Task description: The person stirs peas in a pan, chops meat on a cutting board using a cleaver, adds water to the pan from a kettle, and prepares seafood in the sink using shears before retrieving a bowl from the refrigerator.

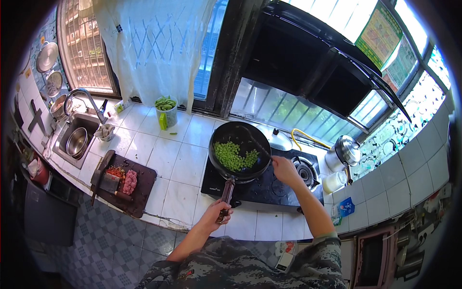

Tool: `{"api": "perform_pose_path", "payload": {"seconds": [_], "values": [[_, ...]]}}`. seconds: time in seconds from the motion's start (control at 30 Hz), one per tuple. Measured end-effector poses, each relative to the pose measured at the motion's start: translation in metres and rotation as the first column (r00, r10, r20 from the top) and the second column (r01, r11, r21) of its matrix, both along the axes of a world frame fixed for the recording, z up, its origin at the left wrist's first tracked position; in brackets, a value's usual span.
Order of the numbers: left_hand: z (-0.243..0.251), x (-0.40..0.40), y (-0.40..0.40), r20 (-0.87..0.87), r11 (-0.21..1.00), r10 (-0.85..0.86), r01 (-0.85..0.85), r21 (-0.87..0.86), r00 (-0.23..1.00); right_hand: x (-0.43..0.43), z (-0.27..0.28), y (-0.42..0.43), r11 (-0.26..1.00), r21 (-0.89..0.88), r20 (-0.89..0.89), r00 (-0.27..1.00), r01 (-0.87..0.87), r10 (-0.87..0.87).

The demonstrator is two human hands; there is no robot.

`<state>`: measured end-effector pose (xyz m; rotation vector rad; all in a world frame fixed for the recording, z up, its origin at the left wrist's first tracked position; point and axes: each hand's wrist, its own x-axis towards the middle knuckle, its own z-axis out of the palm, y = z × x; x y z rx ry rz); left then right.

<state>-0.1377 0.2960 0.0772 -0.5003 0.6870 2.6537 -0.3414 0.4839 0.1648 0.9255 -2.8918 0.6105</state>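
Note:
A black wok (225,133) sits over the left side of the gas stove (260,197). Chopped green vegetable pieces (231,156) lie in its lower half. My left hand (215,215) grips the wok's brown handle (227,191) near its end. At the wok's right rim, my right hand (284,169) is closed around the handle of a dark cooking utensil (257,139), which reaches across the inside of the wok. The utensil's far end is hard to make out against the black surface. Right of my right hand is the bare second burner (305,172).
A glass lid (283,141) lies behind the wok, near a yellow hose (297,134). A metal kettle (342,153) and a jar (334,182) stand right. Leftward are a cutting board (144,188) with minced meat (130,182) and a cleaver (105,181), a pod-filled container (169,117) and a sink (86,121).

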Motion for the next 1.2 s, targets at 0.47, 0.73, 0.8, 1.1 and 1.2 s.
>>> {"api": "perform_pose_path", "payload": {"seconds": [0.47, 0.73, 0.8, 1.1, 1.2], "values": [[0.003, -0.003, -0.007, 0.006, 0.999, -0.032, 0.032, -0.017, 0.999, 0.046, 0.109, -0.002, 0.787, 0.587, 0.092, 0.981, -0.192, 0.17], [0.004, -0.004, -0.005, 0.01, 1.0, -0.025, 0.025, -0.016, 1.0, 0.072, 0.164, 0.016, 0.707, 0.705, -0.018, 0.994, -0.063, 0.106], [0.006, -0.003, -0.006, 0.011, 1.0, -0.025, 0.025, -0.012, 1.0, 0.063, 0.153, 0.015, 0.689, 0.722, 0.026, 0.997, -0.066, 0.068], [0.001, -0.003, -0.014, 0.019, 0.999, -0.037, 0.037, -0.035, 0.999, 0.032, 0.093, 0.017, 0.875, 0.483, -0.009, 0.999, -0.023, 0.031], [0.001, -0.002, -0.016, 0.004, 1.0, -0.03, 0.03, 0.006, 1.0, 0.028, 0.08, 0.015, 0.932, 0.358, -0.047, 0.998, 0.047, -0.032]]}}
